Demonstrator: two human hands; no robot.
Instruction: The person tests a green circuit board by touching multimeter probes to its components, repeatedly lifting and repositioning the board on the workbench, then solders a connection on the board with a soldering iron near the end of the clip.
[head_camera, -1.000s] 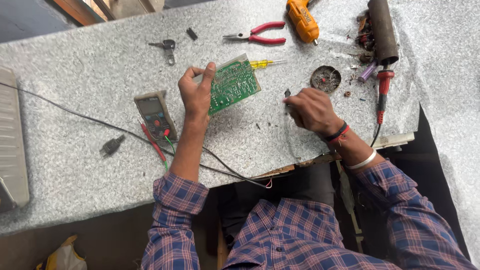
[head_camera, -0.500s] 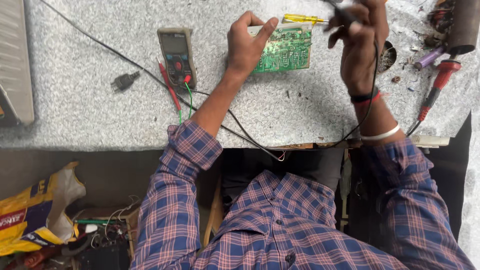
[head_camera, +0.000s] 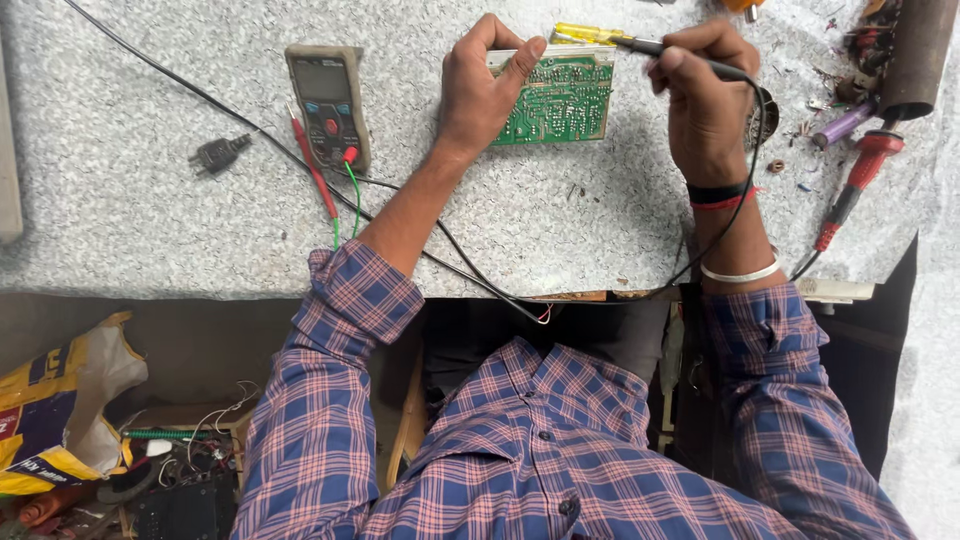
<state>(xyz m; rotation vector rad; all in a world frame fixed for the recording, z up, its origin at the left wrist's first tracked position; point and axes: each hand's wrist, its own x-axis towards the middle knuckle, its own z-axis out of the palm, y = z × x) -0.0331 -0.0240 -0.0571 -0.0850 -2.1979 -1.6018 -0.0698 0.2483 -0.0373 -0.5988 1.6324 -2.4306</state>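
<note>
A green circuit board (head_camera: 556, 100) lies solder side up on the grey speckled worktop (head_camera: 130, 220). My left hand (head_camera: 483, 85) grips the board's left edge, thumb on top. My right hand (head_camera: 705, 100) holds a thin black probe (head_camera: 662, 52) with a black lead trailing down past my wrist; the probe's tip sits near the board's top right corner. A yellow-handled screwdriver (head_camera: 580, 35) lies just behind the board.
A grey multimeter (head_camera: 327, 103) with red and green leads rests left of the board, a black plug (head_camera: 217, 154) further left. A red-handled tool (head_camera: 855, 185), a purple pen-like tool (head_camera: 845, 125) and a brown cylinder (head_camera: 915, 45) lie at the right. Yellow bags (head_camera: 55, 410) sit below the bench.
The view has tilted down toward my lap. My right hand lifted from the worktop with the probe and now holds it at the board's top right corner. My left hand stays on the board.
</note>
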